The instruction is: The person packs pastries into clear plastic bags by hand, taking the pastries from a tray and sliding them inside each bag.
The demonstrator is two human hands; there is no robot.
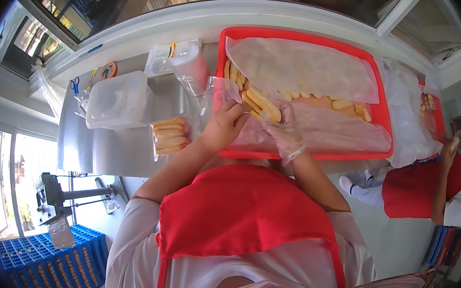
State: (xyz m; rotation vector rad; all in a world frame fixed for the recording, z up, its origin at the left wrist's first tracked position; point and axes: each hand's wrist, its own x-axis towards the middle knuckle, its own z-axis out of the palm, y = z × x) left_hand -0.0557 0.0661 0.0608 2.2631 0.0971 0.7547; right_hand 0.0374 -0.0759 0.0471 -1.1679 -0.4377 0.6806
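Note:
My right hand (285,130), in a clear plastic glove, is closed on several long bread pieces (261,104) above the left part of a red tray (389,107). My left hand (225,124) is bare, its fingers curled at the left end of the bread, beside a clear plastic bag (216,89); its exact grip is hard to make out. More bread lies in the tray, partly covered by translucent sheets (306,67). A filled bag of bread (169,136) rests on the metal table (103,150), left of my left forearm.
A clear plastic container (117,100), scissors (75,86), an orange tape roll (108,70) and a stack of clear bags (189,66) are at the left. A co-worker in a red apron (412,188) stands at the right. Blue crates (53,254) stand lower left.

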